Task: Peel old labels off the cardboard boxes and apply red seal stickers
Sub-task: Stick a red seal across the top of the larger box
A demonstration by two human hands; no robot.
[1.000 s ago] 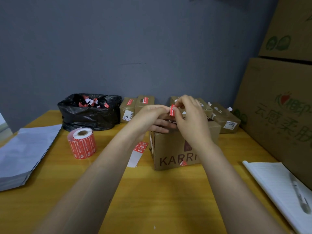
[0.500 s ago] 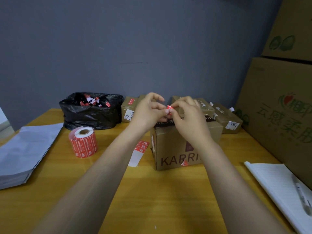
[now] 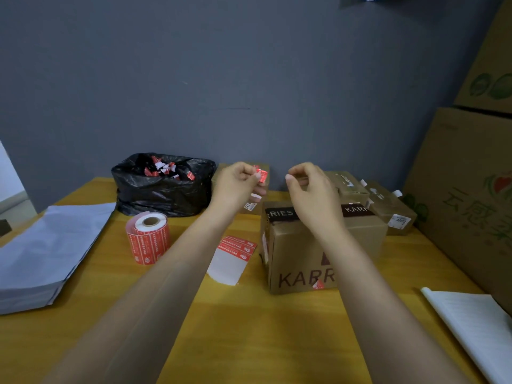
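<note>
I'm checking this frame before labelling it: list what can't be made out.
Head view only:
- Right hand: fingers curled, holding anything unclear.
- KARRIES box: forearm hides part of its print.
- Red scrap in left hand: text too small.
- Notebook: cut off by the frame edge.

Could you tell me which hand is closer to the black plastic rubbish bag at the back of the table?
Left. The left hand hangs just right of the black plastic rubbish bag; the right hand is farther right, above the brown cardboard box.
</note>
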